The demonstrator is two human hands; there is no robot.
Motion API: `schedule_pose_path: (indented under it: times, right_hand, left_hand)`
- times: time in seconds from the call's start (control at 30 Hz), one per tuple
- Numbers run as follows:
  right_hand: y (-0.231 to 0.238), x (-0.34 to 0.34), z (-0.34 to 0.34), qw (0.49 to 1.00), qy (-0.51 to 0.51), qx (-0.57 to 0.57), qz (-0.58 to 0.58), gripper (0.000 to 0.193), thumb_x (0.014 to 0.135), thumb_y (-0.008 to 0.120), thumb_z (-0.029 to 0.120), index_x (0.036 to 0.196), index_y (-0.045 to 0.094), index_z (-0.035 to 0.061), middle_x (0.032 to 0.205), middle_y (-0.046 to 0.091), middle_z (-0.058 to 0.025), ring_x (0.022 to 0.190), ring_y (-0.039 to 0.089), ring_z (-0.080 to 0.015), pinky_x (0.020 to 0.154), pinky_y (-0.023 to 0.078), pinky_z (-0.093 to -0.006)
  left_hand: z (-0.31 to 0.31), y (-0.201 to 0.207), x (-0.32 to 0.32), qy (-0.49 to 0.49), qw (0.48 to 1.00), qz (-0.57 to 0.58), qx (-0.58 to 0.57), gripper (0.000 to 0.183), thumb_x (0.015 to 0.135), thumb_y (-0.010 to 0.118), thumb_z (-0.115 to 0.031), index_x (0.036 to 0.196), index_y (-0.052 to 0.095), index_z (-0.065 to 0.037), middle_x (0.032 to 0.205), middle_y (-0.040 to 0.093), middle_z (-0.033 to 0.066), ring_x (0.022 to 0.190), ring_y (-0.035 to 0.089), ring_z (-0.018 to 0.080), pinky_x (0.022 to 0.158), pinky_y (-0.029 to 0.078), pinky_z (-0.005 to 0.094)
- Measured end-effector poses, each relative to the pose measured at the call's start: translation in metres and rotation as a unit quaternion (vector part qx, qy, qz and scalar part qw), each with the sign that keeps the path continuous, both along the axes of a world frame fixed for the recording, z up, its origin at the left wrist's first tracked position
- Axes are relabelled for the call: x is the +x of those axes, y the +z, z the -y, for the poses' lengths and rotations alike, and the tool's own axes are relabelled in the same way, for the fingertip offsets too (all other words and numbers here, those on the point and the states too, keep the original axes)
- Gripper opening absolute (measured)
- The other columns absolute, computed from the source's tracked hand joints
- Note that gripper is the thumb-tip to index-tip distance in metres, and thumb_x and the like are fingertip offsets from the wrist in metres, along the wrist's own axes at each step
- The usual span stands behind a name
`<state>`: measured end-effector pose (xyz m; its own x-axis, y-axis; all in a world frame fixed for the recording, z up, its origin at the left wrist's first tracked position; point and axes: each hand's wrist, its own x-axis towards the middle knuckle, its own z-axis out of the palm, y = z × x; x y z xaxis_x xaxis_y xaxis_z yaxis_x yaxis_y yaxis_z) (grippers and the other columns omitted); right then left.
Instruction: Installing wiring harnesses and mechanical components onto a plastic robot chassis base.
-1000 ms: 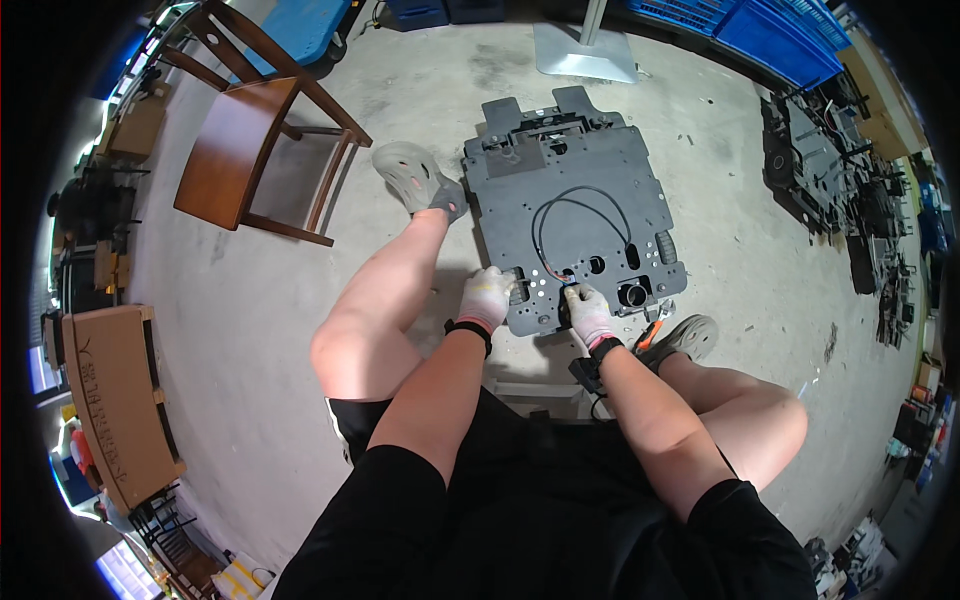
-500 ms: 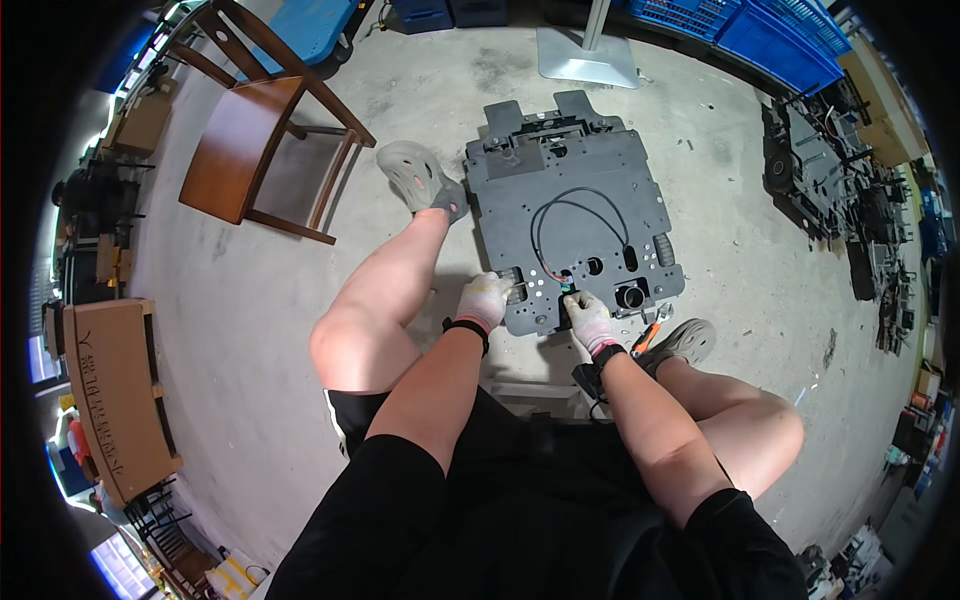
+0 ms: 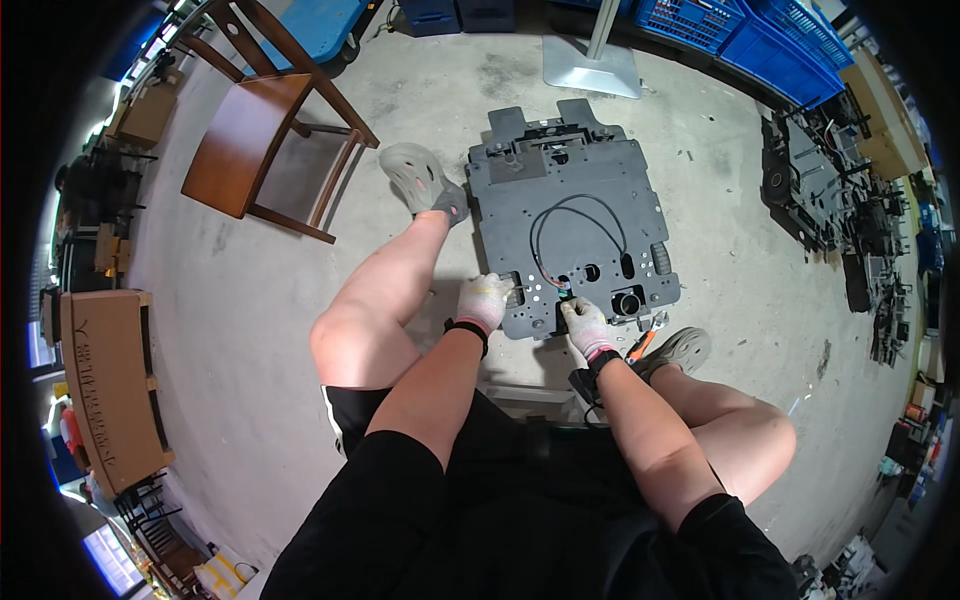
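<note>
Left hand (image 3: 484,299): your curled fingers grip the grey chassis plate (image 3: 572,215) at its near-left edge.
Right hand (image 3: 583,323): closed, pinching a small part on the plate.
Plate: long axis runs toward frame top.

A person is sitting on the concrete floor (image 3: 250,300), the gloved left hand (image 3: 484,300) gripping the near edge of a grey metal plate (image 3: 570,235), the right hand (image 3: 583,325) pressing beside a black cable (image 3: 575,215). A wooden chair (image 3: 250,140) is standing at ten o'clock.

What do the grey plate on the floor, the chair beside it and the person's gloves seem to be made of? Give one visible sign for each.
Grey plate: probably painted or coated metal; flat, matte, with cut holes.
Chair: wood, varnished; brown with a slight sheen.
Gloves on the left hand and right hand: likely knitted fabric; pale, soft, close-fitting.
</note>
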<state>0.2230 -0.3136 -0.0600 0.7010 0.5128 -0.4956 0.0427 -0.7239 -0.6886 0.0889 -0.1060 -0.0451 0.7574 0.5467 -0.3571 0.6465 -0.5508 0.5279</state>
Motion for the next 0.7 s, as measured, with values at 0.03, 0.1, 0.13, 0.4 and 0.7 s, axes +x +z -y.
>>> schedule_pose_path:
  times: [0.03,0.1,0.13,0.4,0.7]
  right_hand:
    - [0.003,0.000,-0.002,1.000,-0.005,-0.016,-0.016,0.029,0.098,0.065,0.031,0.106,0.071,0.0034,0.090,0.074,-0.0151,0.084,0.070,-0.0278,0.081,0.053,-0.0391]
    - [0.010,-0.001,-0.005,0.999,0.039,-0.019,0.017,0.028,0.098,0.065,0.030,0.107,0.071,0.0043,0.096,0.074,-0.0170,0.091,0.071,-0.0326,0.084,0.053,-0.0415]
    - [0.014,-0.001,-0.008,0.998,0.056,-0.028,0.030,0.027,0.098,0.065,0.029,0.108,0.071,0.0048,0.099,0.074,-0.0180,0.094,0.071,-0.0350,0.086,0.054,-0.0426]
    - [0.045,-0.007,-0.023,0.975,0.205,-0.041,0.081,0.038,0.086,0.077,0.039,0.109,0.071,0.0092,0.118,0.067,-0.0168,0.115,0.063,-0.0369,0.099,0.051,-0.0465]
    - [0.055,-0.011,-0.031,0.902,0.356,-0.171,0.176,0.069,0.069,0.090,0.049,0.120,0.064,0.0110,0.124,0.062,-0.0123,0.123,0.059,-0.0323,0.100,0.048,-0.0481]
  left_hand:
    - [-0.001,0.002,0.000,-0.019,1.000,-0.002,0.014,0.029,0.099,0.061,-0.033,0.107,0.072,-0.006,0.096,0.071,0.0212,0.094,0.069,0.0388,0.085,0.053,0.0429]
    - [-0.004,0.003,0.002,-0.062,0.996,-0.036,0.046,0.029,0.100,0.060,-0.033,0.107,0.073,-0.008,0.099,0.071,0.0192,0.096,0.069,0.0378,0.086,0.053,0.0433]
    - [-0.004,0.003,0.001,-0.083,0.994,-0.040,0.065,0.028,0.101,0.059,-0.032,0.108,0.073,-0.010,0.102,0.071,0.0177,0.098,0.068,0.0369,0.087,0.053,0.0435]
    - [0.009,0.005,-0.001,-0.120,0.985,-0.107,0.070,0.035,0.104,0.049,-0.038,0.118,0.072,-0.015,0.119,0.070,0.0121,0.113,0.066,0.0337,0.095,0.053,0.0454]
    - [0.025,0.023,0.016,-0.027,0.982,-0.185,-0.030,0.052,0.107,0.036,-0.050,0.120,0.071,-0.014,0.115,0.074,0.0158,0.108,0.068,0.0379,0.093,0.052,0.0497]
